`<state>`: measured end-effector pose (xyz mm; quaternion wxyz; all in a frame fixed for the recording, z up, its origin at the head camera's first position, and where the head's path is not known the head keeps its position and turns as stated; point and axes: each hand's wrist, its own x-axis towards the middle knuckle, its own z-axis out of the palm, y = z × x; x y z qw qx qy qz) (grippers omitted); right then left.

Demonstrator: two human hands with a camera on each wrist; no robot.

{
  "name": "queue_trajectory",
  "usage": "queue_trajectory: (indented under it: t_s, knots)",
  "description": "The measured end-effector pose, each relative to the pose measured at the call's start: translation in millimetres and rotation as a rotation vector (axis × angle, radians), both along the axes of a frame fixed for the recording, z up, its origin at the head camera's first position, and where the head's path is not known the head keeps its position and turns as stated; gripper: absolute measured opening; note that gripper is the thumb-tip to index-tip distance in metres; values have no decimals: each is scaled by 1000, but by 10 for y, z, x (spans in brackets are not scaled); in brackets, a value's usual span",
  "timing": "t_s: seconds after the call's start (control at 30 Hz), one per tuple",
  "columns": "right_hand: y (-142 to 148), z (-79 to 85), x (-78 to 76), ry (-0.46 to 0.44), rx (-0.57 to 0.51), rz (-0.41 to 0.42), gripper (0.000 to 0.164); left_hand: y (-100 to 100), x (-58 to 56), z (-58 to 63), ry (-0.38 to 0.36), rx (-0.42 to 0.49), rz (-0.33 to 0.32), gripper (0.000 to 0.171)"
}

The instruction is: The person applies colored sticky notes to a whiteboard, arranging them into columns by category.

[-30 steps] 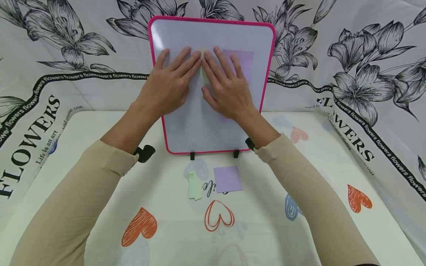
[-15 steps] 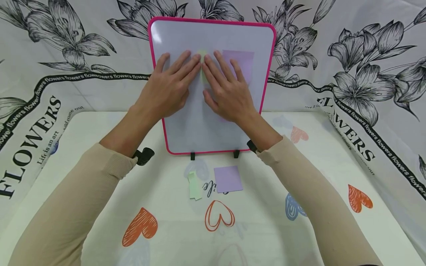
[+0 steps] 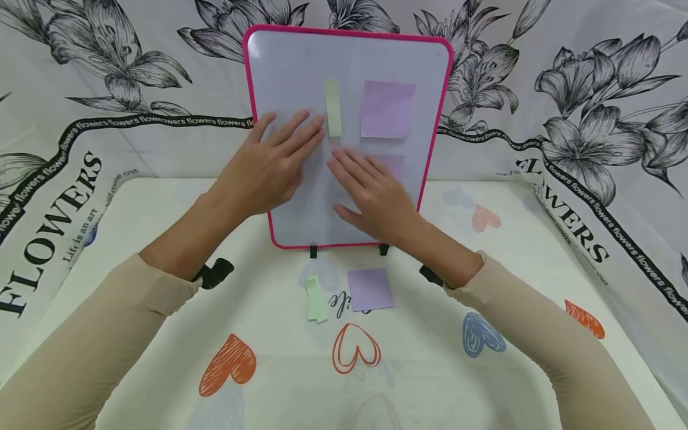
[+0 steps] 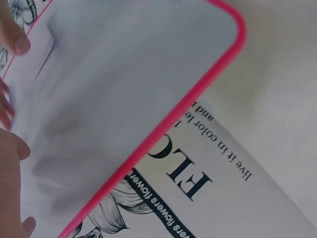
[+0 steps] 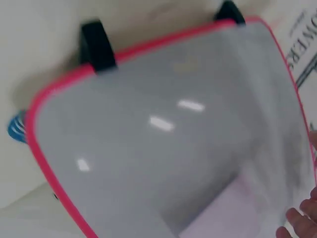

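A whiteboard with a pink frame stands upright on the table. A narrow green sticky strip and a square purple sticky note are on its face. Lower down, my right hand partly covers another purple note; this note also shows in the right wrist view. The right hand's fingers lie straight and together over the board, below the green strip. My left hand is spread over the board's left half, fingertips close to the strip's left side.
Black feet hold the board's lower edge. In front of it, a purple note pad and pale green strips lie on the heart-printed tablecloth. A flower-printed cloth hangs behind.
Both hands have slid down the board, the right one further. The green strip and upper purple note, partly covered before, now show fully.
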<state>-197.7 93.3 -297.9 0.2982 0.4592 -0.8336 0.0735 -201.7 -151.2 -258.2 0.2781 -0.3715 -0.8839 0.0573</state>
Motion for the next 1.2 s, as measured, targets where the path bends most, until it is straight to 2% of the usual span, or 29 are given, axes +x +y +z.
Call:
queue_trajectory:
  t_s: [0.3,0.57,0.77,0.97,1.2]
  knots:
    - [84,-413,441,-210,49,151,69,-123,250,-454,-44,-102,-119,65]
    - [56,-669,731,-251,155,235,66,-125,472,-781,-129,-188,-159,68]
    - [39,-767,870,-325,248,230,65,-163,597,-948,-196,-217,-172,65]
    - [32,-865,945,-360,318,249,63,-221,711,-1081,-275,-242,-227,60]
    - [20,-928,987,-349,348,257,56,-293,782,-1193,-322,-305,-264,55]
